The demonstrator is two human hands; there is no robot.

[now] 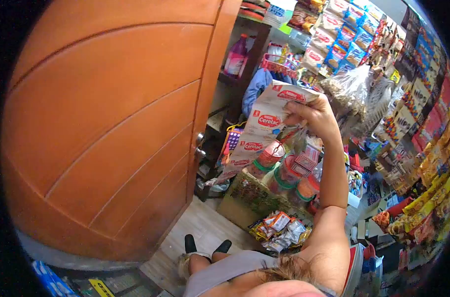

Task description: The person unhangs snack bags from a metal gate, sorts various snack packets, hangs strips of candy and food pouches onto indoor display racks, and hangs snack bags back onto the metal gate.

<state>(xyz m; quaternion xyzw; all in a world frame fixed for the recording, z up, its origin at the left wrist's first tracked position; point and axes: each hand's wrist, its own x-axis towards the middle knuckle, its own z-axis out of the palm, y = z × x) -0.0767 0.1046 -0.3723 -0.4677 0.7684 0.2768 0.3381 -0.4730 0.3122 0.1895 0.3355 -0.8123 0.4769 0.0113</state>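
Note:
My right hand (316, 118) is raised in front of me at the end of an outstretched arm. Its thumb and fingers are closed on the upper part of a strip of Cerelac sachets (267, 120). Several joined white sachets with red labels hang from the hand, slanting down to the left. The lower end of the strip reaches past some plastic jars (289, 171) with red and green parts, which stand behind it. My left hand is out of the picture.
An orange-brown wooden door (111, 114) with metal knobs fills the left side. Strips of snack sachets (346, 39) hang at the back, more packets (423, 99) along the right. A pile of small packets (282, 230) lies below the jars. My feet (205, 245) stand on the floor.

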